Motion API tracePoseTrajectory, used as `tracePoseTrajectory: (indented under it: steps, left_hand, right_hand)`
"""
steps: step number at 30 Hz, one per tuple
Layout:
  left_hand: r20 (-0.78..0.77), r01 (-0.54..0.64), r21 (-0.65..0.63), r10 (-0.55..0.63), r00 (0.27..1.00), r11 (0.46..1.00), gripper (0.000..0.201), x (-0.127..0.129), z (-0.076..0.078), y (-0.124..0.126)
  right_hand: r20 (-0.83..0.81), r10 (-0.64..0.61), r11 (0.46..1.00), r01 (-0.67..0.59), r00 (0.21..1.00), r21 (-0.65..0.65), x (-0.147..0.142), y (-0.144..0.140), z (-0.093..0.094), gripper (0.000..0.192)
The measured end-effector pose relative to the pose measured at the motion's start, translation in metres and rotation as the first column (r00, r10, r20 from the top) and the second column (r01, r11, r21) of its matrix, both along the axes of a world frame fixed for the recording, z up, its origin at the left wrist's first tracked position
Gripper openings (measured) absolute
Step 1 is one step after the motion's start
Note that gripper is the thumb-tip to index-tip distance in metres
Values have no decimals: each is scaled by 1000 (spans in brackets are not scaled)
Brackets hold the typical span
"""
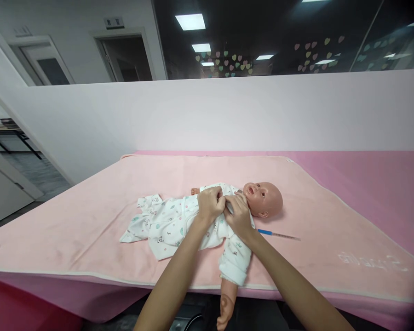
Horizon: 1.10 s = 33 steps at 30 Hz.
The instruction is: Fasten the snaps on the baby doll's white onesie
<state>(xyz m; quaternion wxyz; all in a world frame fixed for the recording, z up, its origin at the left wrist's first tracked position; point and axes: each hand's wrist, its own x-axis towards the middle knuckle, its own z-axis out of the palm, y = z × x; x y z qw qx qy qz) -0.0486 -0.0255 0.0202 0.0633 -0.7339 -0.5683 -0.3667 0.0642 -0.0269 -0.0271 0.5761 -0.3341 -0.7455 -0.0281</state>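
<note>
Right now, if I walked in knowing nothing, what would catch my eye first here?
A baby doll in a white printed romper lies on its back in the middle of a pale pink blanket, head to the right. The left hand and the right hand both pinch the romper at the doll's chest. Just right of the doll, a thin blue-tipped stick rests on the blanket.

Office-type training room, likely for infant-care practice. A padded table (365, 184) is covered by a pink blanket (89, 216); a baby doll (262, 200) in a printed romper (169, 223) is laid near its front edge. A white partition (207, 115), glass wall with heart stickers (227, 62), ceiling light panels (190, 21) and a doorway (126, 57) are seen behind.
</note>
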Motion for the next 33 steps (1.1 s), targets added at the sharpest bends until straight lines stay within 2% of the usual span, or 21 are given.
tracePoseTrajectory:
  steps: [13, 21, 33]
  left_hand:
    - [-79, 5, -102, -13, 997, 995, 15, -1, -1, 1]
    - [-103, 1, -119, -13, 995, 993, 16, -1, -2, 3]
    - [-38, 88, -46, -90, 995, 995, 11, -1, 1, -1]
  right_hand:
    - [12, 10, 1000, -10, 1000, -24, -1, -1, 3, 12]
    - [6, 13, 999, -13, 1000, -36, 0, -1, 4, 11]
    - [39, -12, 1000, 13, 999, -17, 0, -1, 1, 13]
